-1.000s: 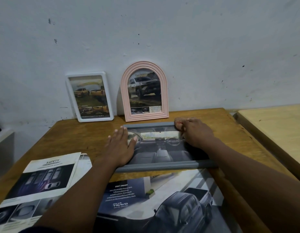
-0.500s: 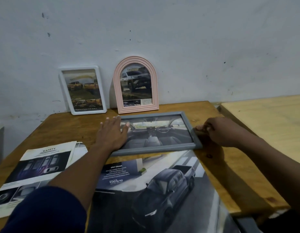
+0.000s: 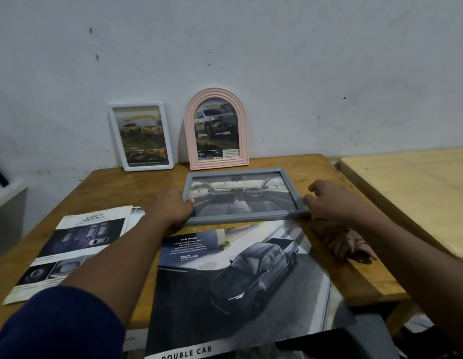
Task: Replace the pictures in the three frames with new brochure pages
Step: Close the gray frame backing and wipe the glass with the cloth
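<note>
A grey frame (image 3: 240, 195) with a car-interior picture is tilted up off the wooden table (image 3: 137, 187), far edge raised. My left hand (image 3: 170, 207) grips its left edge, thumb on the front. My right hand (image 3: 329, 200) holds its lower right corner. Against the wall stand a white frame (image 3: 141, 136) and a pink arched frame (image 3: 217, 129), each with a truck picture. A large brochure page (image 3: 233, 281) showing a dark pickup lies in front of the grey frame. Loose brochure pages headed SAFETY (image 3: 75, 244) lie at the left.
A crumpled reddish cloth (image 3: 347, 242) lies on the table under my right forearm. A lighter wooden table (image 3: 412, 187) stands to the right, with a narrow gap between. The white wall is close behind the frames. A white ledge (image 3: 7, 195) is at far left.
The grey frame lay flat under both hands; now both hands grip its sides and its far edge is lifted. My right hand moved from the top edge to the right corner.
</note>
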A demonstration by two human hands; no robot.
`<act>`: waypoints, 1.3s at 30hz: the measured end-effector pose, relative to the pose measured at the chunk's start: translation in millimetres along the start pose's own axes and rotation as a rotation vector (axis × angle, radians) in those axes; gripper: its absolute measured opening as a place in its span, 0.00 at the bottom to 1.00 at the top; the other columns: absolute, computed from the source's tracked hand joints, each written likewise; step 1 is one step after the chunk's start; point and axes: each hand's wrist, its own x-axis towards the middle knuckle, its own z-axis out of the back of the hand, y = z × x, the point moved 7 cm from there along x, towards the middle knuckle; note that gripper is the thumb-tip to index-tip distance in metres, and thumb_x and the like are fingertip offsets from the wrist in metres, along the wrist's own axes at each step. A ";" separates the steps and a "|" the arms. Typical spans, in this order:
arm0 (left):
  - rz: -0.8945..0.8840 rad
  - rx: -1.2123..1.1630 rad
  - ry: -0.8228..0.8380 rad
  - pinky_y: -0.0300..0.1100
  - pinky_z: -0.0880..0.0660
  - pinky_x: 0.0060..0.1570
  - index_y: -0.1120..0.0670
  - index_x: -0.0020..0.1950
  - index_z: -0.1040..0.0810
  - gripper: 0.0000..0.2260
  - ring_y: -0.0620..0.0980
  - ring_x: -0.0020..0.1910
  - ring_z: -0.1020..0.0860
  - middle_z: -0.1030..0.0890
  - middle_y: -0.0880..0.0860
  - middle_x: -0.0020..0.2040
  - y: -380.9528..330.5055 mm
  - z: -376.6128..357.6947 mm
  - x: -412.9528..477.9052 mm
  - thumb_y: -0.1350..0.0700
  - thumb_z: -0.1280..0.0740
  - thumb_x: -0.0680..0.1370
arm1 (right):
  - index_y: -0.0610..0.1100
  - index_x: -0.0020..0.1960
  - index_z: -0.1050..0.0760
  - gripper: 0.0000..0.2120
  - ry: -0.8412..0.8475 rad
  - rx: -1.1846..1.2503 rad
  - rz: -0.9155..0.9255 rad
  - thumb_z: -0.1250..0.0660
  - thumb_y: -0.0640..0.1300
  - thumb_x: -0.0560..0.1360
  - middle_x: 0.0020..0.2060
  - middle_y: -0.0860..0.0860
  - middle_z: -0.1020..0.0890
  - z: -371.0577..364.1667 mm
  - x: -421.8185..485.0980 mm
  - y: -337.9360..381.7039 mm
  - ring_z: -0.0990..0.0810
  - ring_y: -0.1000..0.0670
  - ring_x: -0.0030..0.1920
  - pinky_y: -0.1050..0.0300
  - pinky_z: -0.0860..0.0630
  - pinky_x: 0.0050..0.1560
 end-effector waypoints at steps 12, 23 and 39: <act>0.241 -0.354 0.118 0.46 0.24 0.40 0.60 0.48 0.24 0.07 0.56 0.46 0.20 0.20 0.59 0.47 -3.7 7.4 -2.6 0.56 0.34 0.80 | 0.34 0.51 0.33 0.08 0.111 0.437 -0.259 0.38 0.40 0.80 0.49 0.41 0.28 -25.9 53.0 22.5 0.28 0.42 0.48 0.49 0.29 0.48; 0.165 -0.697 -0.036 0.44 0.29 0.31 0.57 0.60 0.23 0.09 0.54 0.44 0.25 0.23 0.59 0.54 -21.2 46.2 -9.4 0.61 0.34 0.81 | 0.34 0.45 0.26 0.06 -0.078 0.618 -0.189 0.34 0.38 0.78 0.46 0.37 0.21 33.1 55.2 1.8 0.22 0.41 0.40 0.50 0.24 0.35; -0.123 -0.704 -0.253 0.44 0.26 0.56 0.53 0.76 0.32 0.22 0.56 0.65 0.24 0.24 0.55 0.69 -160.4 16.1 28.8 0.61 0.34 0.82 | 0.40 0.63 0.27 0.14 -0.506 0.602 -0.114 0.31 0.39 0.79 0.53 0.43 0.21 94.0 96.6 -97.0 0.23 0.42 0.50 0.50 0.24 0.46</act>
